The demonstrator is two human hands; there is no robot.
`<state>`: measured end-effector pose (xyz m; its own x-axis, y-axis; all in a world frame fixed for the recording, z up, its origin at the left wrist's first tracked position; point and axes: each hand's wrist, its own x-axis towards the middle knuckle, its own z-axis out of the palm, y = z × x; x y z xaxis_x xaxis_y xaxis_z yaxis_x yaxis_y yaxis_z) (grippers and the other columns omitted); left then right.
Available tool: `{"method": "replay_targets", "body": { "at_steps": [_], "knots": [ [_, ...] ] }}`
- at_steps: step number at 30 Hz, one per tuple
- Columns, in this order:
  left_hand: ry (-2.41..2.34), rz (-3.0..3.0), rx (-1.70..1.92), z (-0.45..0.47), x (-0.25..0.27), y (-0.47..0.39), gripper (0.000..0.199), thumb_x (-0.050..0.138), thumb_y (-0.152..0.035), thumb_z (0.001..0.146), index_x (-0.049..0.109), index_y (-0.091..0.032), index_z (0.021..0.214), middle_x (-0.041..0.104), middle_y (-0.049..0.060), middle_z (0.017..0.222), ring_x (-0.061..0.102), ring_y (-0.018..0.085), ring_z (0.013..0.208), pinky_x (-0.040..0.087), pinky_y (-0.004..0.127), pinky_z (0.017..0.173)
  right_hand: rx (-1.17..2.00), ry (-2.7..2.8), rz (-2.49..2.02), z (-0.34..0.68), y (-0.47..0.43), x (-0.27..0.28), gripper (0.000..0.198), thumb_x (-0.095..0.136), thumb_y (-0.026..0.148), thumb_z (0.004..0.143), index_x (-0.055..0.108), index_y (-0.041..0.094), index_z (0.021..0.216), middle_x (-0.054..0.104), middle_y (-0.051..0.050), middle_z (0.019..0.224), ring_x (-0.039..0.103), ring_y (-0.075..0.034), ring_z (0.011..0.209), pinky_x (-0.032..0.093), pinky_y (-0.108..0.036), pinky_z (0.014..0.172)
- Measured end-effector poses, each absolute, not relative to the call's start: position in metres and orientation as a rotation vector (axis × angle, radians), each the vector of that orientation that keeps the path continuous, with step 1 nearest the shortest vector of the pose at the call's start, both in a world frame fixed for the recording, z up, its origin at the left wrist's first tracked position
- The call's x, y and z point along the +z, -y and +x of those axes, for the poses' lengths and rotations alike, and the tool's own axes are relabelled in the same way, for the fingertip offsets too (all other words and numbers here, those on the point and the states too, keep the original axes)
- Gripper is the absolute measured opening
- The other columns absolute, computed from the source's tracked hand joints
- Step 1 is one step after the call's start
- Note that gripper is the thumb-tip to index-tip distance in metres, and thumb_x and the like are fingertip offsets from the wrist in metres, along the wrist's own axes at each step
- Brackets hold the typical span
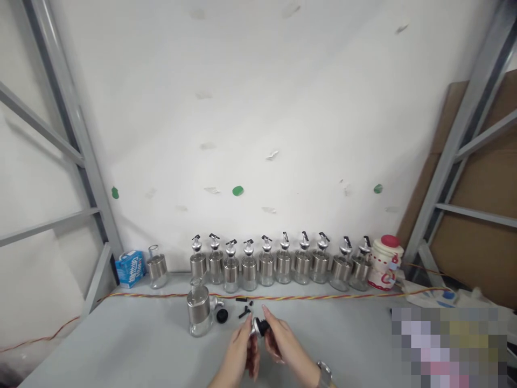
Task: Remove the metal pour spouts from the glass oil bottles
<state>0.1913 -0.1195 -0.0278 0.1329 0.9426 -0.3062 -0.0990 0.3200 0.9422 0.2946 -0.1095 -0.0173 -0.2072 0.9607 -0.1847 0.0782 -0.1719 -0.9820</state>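
Between my two hands is a bottle pourer top (258, 327), silver with a black ribbed stopper. My left hand (243, 345) is closed on its silver part, and my right hand (280, 337) grips the black stopper end. To the left stands an uncapped glass bottle (199, 310) with a steel band. Right behind that bottle lies another silver pourer piece (218, 303), partly hidden. A round black cap (222, 316) and several small black parts (244, 311) lie just beyond my left hand.
A row of banded bottles with pourers (266, 268) lines the wall. Left of it are an open bottle (157, 269) and a blue carton (130, 269); right is a cream and red jar (385, 261). A twisted red-yellow wire (323, 297) crosses the table.
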Motion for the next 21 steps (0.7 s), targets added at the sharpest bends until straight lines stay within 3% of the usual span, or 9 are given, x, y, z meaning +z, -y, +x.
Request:
{"method": "replay_targets", "body": {
  "at_steps": [6, 9, 11, 13, 17, 21],
  "knots": [
    [-1.269, 1.118, 1.075, 0.183, -0.021, 0.124, 0.055, 0.037, -0.068, 0.068, 0.05, -0.018, 0.088, 0.05, -0.006, 0.046, 0.047, 0.012, 0.036, 0.033, 0.021, 0.033, 1.279, 1.308, -1.177, 0.293, 0.116, -0.021, 0.046, 0.037, 0.062, 0.074, 0.044, 0.018, 0.062, 0.035, 0.008, 0.043, 0.031, -0.007, 0.037, 0.023, -0.02, 0.036],
    [-1.309, 1.288, 1.297, 0.177, -0.011, 0.129, 0.047, 0.041, -0.056, 0.075, 0.052, -0.017, 0.098, 0.06, 0.004, 0.084, 0.056, 0.016, 0.071, 0.045, 0.026, 0.06, 1.176, 1.348, -1.155, 0.295, 0.121, -0.02, 0.039, 0.036, 0.054, 0.08, 0.045, 0.019, 0.067, 0.037, 0.006, 0.05, 0.034, -0.008, 0.043, 0.027, -0.02, 0.04],
    [-1.392, 1.38, 1.433, 0.173, -0.003, 0.133, 0.042, 0.042, -0.05, 0.077, 0.051, -0.018, 0.103, 0.055, 0.007, 0.1, 0.052, 0.019, 0.09, 0.041, 0.029, 0.077, 1.077, 1.392, -1.15, 0.297, 0.125, -0.016, 0.034, 0.034, 0.049, 0.083, 0.043, 0.02, 0.069, 0.038, 0.006, 0.053, 0.036, -0.009, 0.047, 0.03, -0.021, 0.044],
    [-1.469, 1.5, 1.484, 0.17, 0.003, 0.137, 0.035, 0.042, -0.046, 0.079, 0.052, -0.019, 0.099, 0.054, 0.006, 0.094, 0.05, 0.019, 0.089, 0.039, 0.03, 0.076, 0.963, 1.445, -1.144, 0.3, 0.128, -0.011, 0.03, 0.032, 0.045, 0.085, 0.041, 0.021, 0.07, 0.039, 0.006, 0.055, 0.038, -0.01, 0.05, 0.032, -0.021, 0.048],
    [-1.416, 1.724, 1.388, 0.168, 0.002, 0.139, 0.03, 0.038, -0.041, 0.083, 0.055, -0.019, 0.071, 0.05, 0.0, 0.066, 0.05, 0.015, 0.064, 0.037, 0.025, 0.061, 0.821, 1.545, -1.123, 0.303, 0.133, -0.006, 0.023, 0.029, 0.039, 0.088, 0.039, 0.021, 0.077, 0.044, 0.004, 0.063, 0.042, -0.011, 0.056, 0.034, -0.021, 0.053],
    [-1.358, 1.716, 1.33, 0.167, -0.008, 0.135, 0.033, 0.037, -0.038, 0.084, 0.056, -0.018, 0.066, 0.047, -0.002, 0.055, 0.046, 0.012, 0.051, 0.035, 0.022, 0.054, 0.773, 1.617, -1.105, 0.304, 0.135, -0.009, 0.019, 0.027, 0.036, 0.089, 0.038, 0.02, 0.09, 0.048, 0.003, 0.068, 0.045, -0.011, 0.058, 0.035, -0.021, 0.055]
  ]
}}
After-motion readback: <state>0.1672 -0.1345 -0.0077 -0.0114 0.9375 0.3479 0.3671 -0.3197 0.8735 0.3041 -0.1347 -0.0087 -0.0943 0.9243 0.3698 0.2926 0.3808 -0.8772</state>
